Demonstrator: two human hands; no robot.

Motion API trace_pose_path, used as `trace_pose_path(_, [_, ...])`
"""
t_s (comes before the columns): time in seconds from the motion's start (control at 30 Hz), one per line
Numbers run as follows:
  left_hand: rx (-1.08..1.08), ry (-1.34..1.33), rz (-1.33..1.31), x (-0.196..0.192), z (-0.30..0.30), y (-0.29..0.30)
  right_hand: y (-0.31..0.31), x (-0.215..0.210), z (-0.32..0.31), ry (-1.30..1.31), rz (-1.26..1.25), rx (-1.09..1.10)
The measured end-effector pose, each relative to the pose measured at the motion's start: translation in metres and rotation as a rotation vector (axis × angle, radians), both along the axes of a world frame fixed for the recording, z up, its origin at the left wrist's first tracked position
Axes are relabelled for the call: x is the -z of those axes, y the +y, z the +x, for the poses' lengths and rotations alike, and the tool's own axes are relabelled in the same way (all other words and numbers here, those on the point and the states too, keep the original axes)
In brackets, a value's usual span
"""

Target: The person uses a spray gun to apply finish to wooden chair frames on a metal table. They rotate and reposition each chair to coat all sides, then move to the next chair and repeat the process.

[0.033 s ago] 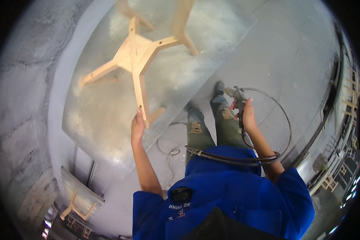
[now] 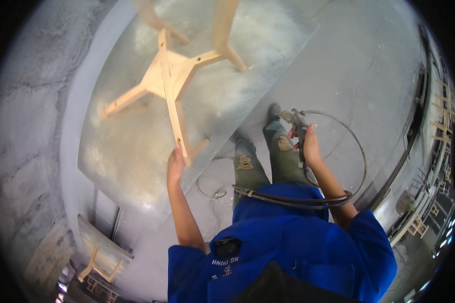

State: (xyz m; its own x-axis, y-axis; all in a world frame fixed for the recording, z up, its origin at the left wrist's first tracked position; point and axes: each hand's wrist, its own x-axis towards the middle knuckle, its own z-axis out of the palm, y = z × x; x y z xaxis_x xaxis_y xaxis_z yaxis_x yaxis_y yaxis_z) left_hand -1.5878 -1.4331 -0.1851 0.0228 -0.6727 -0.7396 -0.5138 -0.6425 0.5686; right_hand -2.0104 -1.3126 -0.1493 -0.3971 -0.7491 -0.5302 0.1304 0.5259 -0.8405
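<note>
A pale wooden chair frame (image 2: 176,108), with crossing bars, a flat joining piece at the middle and several legs, stands on or just above a broad dusty tabletop (image 2: 124,174); I cannot tell which. My left hand (image 2: 175,165) grips the near end of its longest bar. The far legs are blurred at the top edge. On the right, before my legs, my right hand (image 2: 311,145) is wrapped round a dark spray gun (image 2: 299,129), nozzle end pointing away from me. From the gun a thin dark hose (image 2: 361,144) loops round to my right and crosses my waist.
Beyond the tabletop, a rough grey wall (image 2: 25,141) rises at the left. Another small wooden frame (image 2: 98,262) sits at the lower left. More wooden frames (image 2: 442,118) stand along the far right. A thin coiled line (image 2: 220,193) lies on the floor beside my legs.
The chair frame and my left hand have shifted slightly, the near end a little toward me. Both grips are the same.
</note>
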Motion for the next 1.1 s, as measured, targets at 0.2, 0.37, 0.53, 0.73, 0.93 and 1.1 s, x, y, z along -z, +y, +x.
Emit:
trace_pose_path(0.2, [0.000,0.222,0.027,0.026,-0.078,0.073,0.018,-0.004,-0.036,-0.054,0.135,0.103])
trace_pose_path(0.37, [-0.298,0.409,-0.084,0.031,-0.182,0.089,0.029,-0.017,-0.069,-0.005,0.104,0.310])
trace_pose_path(0.53, [-0.377,0.498,0.028,0.040,-0.303,0.027,0.024,-0.028,-0.093,-0.016,0.016,0.411])
trace_pose_path(0.73, [-0.566,0.569,-0.062,0.034,-0.428,-0.082,0.025,-0.037,-0.129,0.009,-0.014,0.477])
trace_pose_path(0.93, [-0.745,0.524,-0.079,0.041,-0.474,-0.195,0.011,-0.067,-0.186,-0.058,-0.053,0.562])
trace_pose_path(1.1, [-0.527,0.385,-0.064,0.060,-0.415,-0.239,-0.031,-0.106,-0.222,-0.403,-0.253,0.501])
